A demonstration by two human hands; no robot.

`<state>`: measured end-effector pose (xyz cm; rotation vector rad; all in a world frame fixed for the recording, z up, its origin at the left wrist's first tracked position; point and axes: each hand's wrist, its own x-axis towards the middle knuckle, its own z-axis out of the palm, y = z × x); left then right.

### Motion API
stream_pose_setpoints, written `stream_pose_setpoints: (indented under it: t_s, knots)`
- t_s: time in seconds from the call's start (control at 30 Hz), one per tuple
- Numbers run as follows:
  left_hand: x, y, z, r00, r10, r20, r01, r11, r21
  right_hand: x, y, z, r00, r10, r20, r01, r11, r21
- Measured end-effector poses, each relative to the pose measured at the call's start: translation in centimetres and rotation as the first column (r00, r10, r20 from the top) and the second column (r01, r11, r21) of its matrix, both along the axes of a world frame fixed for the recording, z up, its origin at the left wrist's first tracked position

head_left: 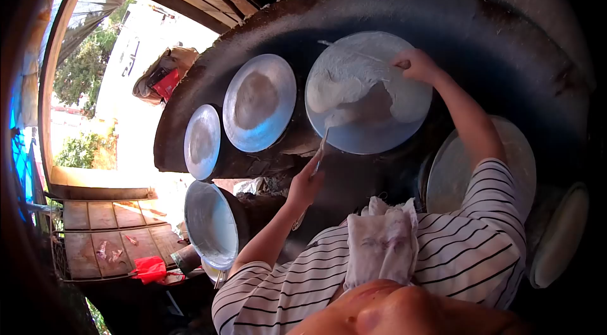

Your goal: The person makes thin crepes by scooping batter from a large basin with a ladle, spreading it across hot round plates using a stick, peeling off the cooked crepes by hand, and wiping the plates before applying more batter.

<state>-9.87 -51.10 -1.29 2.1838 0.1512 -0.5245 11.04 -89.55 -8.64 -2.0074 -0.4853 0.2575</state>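
Observation:
In front of me a round metal griddle [360, 143] carries a layer of pale batter [344, 82], with a bare patch towards its lower middle. My right hand [418, 67] is closed around the handle of a long thin spreader [357, 52], which lies across the batter near the far side. Below the near left rim, my left hand [306, 187] grips a ladle [322, 148] by its handle. The ladle's head reaches the griddle's near left part, beside the batter; its exact shape is hard to make out.
Two more griddles [259, 129] [202, 126] stand to the left on the dark curved stove [171, 139]. A deep basin [218, 234] holds whitish liquid at lower left. Another round pan [468, 174] lies by my right arm. A wooden slatted surface [82, 249] bears a red bag [150, 269].

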Motion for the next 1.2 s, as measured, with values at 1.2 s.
stream_pose_setpoints:
  t_s: [1.2]
  knots:
    - [3.6,11.0,8.5,0.997,0.039,0.065,0.044,0.393,-0.918,-18.5,40.5,-4.9,0.541,-0.409,-0.735,0.835,0.151,0.53]
